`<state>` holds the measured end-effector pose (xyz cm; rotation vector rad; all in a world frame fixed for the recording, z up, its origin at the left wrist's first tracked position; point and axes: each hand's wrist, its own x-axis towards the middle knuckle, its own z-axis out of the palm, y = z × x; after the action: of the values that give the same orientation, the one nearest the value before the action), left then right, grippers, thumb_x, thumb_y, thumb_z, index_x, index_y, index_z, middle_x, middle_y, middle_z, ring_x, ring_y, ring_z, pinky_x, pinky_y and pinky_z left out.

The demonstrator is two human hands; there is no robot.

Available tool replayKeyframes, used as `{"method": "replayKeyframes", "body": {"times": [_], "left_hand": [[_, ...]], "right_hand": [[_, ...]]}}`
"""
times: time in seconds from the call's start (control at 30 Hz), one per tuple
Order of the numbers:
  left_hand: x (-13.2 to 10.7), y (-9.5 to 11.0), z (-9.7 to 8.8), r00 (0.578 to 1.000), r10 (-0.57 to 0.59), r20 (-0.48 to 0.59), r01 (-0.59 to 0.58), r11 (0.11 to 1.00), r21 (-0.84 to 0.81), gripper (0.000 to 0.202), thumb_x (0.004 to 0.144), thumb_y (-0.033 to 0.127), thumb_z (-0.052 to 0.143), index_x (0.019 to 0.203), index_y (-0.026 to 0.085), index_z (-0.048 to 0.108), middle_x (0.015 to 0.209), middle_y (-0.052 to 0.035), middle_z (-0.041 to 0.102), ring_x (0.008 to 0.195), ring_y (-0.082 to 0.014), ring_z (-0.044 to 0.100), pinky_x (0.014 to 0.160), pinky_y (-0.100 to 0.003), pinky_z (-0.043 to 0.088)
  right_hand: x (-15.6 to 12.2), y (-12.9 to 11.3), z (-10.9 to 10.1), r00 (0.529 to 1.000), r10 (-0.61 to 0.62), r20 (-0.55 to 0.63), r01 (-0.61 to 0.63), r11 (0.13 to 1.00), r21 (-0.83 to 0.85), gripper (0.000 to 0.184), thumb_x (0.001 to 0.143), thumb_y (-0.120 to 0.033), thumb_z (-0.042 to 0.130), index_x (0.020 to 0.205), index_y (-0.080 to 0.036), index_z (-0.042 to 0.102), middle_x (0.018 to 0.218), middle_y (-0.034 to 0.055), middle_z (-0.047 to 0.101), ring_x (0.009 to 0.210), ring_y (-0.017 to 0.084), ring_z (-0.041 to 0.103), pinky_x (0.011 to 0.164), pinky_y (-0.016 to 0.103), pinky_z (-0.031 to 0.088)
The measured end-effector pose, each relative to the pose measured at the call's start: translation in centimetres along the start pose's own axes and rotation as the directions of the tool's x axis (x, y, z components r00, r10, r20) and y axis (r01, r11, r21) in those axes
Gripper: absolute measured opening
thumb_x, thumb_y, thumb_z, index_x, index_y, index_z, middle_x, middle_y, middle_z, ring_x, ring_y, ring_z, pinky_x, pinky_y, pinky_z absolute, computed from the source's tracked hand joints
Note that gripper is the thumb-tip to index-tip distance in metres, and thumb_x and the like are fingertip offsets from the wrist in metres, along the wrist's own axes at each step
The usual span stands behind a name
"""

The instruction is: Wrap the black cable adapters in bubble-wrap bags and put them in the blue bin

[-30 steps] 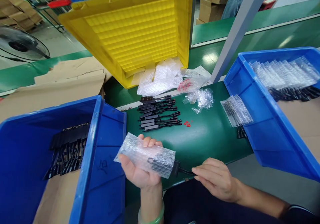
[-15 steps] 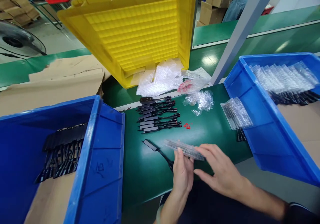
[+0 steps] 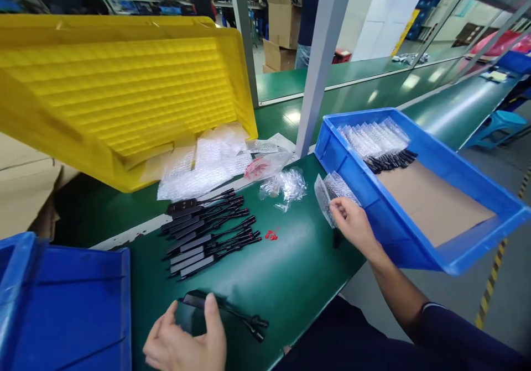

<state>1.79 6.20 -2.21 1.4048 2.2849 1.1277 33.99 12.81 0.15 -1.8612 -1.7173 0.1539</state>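
My left hand (image 3: 186, 340) rests at the near edge of the green table, fingers curled on a black cabled part (image 3: 226, 311) lying flat there. My right hand (image 3: 352, 224) reaches right and pinches a bubble-wrap bagged part (image 3: 332, 191) against the outer wall of the right blue bin (image 3: 415, 238). A row of black cabled parts (image 3: 207, 233) lies mid-table between the hands. Inside the right bin, several bagged parts (image 3: 373, 141) are lined up on cardboard.
A tilted yellow crate (image 3: 116, 94) spills empty bubble bags (image 3: 203, 163) at the back. A small bag of red bits (image 3: 259, 167), crumpled clear plastic (image 3: 286, 183) and loose red caps (image 3: 270, 234) lie nearby. A blue bin (image 3: 62, 304) stands near left. A grey post (image 3: 321, 56) rises behind.
The view swung right. My right hand carried the bagged part from the table's front over to the right bin. My left hand dropped onto a bare black part at the near edge.
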Motion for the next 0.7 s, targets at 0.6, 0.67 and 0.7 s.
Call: {"method": "replayKeyframes", "body": {"times": [0.6, 0.67, 0.7], "left_hand": [[1.0, -0.5, -2.8, 0.744, -0.456, 0.489, 0.623, 0.206, -0.755, 0.040, 0.046, 0.033, 0.082, 0.080, 0.016, 0.068, 0.071, -0.0057, 0.071, 0.062, -0.0211, 0.067, 0.042, -0.021, 0.046], [0.8, 0.1, -3.1, 0.706, -0.469, 0.530, 0.614, 0.033, -0.789, 0.038, 0.046, 0.033, 0.082, 0.078, 0.016, 0.070, 0.071, -0.0058, 0.070, 0.061, -0.0179, 0.066, 0.042, -0.019, 0.048], [0.7, 0.4, -3.2, 0.688, -0.452, 0.567, 0.617, -0.046, -0.786, 0.037, 0.048, 0.035, 0.082, 0.078, 0.016, 0.071, 0.072, -0.0059, 0.070, 0.062, -0.0168, 0.066, 0.044, -0.018, 0.050]], "right_hand": [[1.1, 2.1, 5.1, 0.988, -0.126, -0.087, 0.101, 0.963, -0.248, 0.046, 0.089, -0.025, 0.051, 0.132, -0.008, 0.049, 0.140, 0.0260, 0.041, 0.130, 0.042, 0.038, 0.100, 0.060, 0.039], [0.3, 0.2, 4.8, 0.979, -0.192, -0.064, 0.186, 0.979, -0.077, 0.043, 0.091, -0.030, 0.050, 0.130, -0.011, 0.051, 0.137, 0.0226, 0.046, 0.126, 0.038, 0.045, 0.100, 0.057, 0.041], [-0.3, -1.1, 4.6, 0.973, -0.229, -0.037, 0.229, 0.973, 0.010, 0.040, 0.092, -0.031, 0.050, 0.128, -0.014, 0.053, 0.135, 0.0205, 0.049, 0.124, 0.036, 0.048, 0.101, 0.055, 0.042]]}}
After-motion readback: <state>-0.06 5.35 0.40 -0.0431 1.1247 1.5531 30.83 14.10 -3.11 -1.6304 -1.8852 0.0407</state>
